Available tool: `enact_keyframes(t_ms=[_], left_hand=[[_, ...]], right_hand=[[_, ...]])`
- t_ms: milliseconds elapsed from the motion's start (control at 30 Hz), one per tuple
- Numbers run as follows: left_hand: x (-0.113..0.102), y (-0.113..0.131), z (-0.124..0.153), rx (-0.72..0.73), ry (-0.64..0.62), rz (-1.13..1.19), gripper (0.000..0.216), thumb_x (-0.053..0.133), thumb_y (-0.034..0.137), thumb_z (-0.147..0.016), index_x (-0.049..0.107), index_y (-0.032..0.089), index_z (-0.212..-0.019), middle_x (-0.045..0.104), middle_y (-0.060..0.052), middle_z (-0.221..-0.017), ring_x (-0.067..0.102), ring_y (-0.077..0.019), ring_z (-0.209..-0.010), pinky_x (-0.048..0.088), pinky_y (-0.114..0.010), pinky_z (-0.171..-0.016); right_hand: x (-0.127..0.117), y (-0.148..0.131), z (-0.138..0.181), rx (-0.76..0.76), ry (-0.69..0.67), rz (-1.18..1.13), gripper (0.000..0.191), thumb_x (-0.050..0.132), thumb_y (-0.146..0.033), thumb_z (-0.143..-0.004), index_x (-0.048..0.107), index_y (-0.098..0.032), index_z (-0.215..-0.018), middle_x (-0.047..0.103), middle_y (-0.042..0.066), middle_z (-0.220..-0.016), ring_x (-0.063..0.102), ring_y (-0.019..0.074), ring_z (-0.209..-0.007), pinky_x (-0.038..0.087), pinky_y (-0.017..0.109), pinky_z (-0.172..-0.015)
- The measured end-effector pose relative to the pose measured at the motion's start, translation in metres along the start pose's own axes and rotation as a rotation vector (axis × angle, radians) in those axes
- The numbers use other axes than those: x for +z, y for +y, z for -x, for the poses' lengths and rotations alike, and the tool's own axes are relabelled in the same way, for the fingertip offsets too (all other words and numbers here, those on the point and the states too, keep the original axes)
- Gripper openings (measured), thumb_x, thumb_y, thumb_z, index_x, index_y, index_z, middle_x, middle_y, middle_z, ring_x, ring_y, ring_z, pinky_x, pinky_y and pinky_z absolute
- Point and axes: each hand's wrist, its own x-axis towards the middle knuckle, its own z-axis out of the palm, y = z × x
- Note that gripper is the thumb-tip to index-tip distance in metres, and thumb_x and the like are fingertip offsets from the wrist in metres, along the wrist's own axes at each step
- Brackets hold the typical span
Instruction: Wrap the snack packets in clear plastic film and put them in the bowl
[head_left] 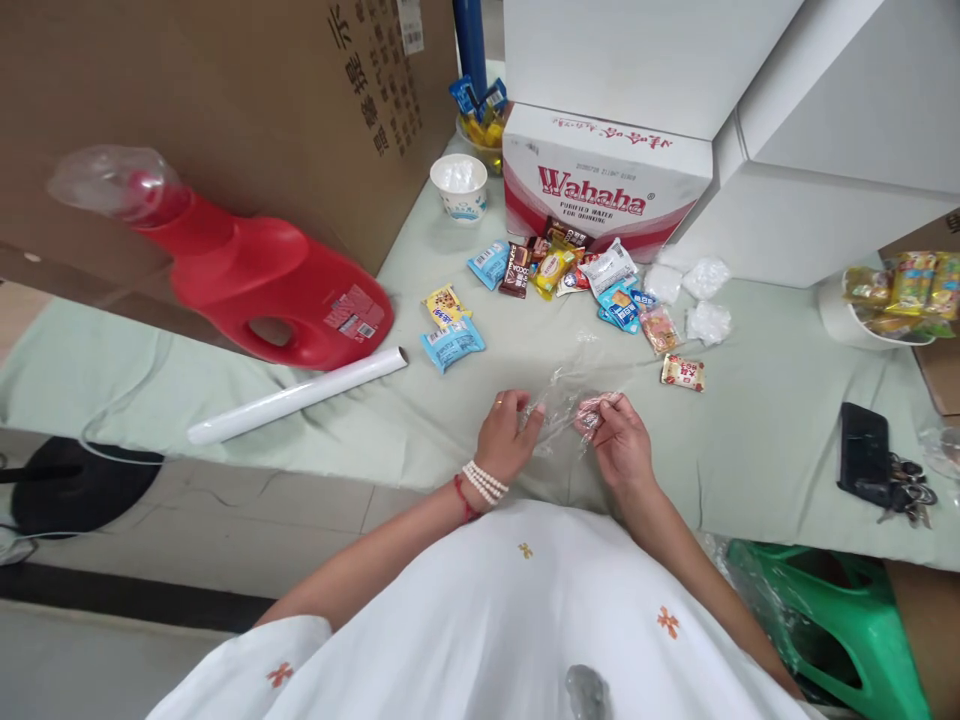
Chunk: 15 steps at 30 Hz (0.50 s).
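A thin clear plastic bag is stretched between my hands above the green tablecloth. My left hand, with beads at the wrist, has its fingers closed on the bag's left side. Pinched in the fingers of my right hand is the bag's other side, bunched up. Beyond the hands lies a pile of small wrapped snacks, among them a yellow packet, a brown cocoa packet and a white packet. A red and cream packet lies to the right, and a light blue packet to the left.
Crumpled clear bags lie right of the snacks. A Wahaha carton and a paper cup stand behind. At left are a red detergent bottle and a white roll; at right, a phone with keys and a snack tub.
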Motion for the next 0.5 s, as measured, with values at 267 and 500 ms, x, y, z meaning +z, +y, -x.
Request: enact_keyframes(t_ms=[267, 500], left_hand=[[0.015, -0.013, -0.008, -0.004, -0.15, -0.089, 0.03, 0.044, 0.041, -0.099, 0.055, 0.022, -0.078, 0.049, 0.004, -0.062, 0.048, -0.0148, -0.062, 0.034, -0.028, -0.064], [0.003, -0.022, -0.011, -0.041, -0.02, 0.018, 0.029, 0.042, 0.042, -0.097, 0.047, 0.023, -0.076, 0.045, 0.006, -0.059, 0.044, -0.0135, -0.058, 0.033, -0.026, -0.061]], right_hand=[[-0.012, -0.003, 0.004, -0.05, 0.204, 0.172, 0.027, 0.077, -0.039, -0.077, 0.056, -0.024, -0.085, 0.065, -0.003, -0.08, 0.059, 0.0143, -0.07, 0.049, 0.024, -0.054], [-0.021, 0.002, -0.007, -0.125, 0.316, 0.369, 0.024, 0.067, -0.042, -0.083, 0.049, -0.025, -0.087, 0.054, -0.007, -0.07, 0.042, 0.0091, -0.047, 0.029, 0.023, -0.037]])
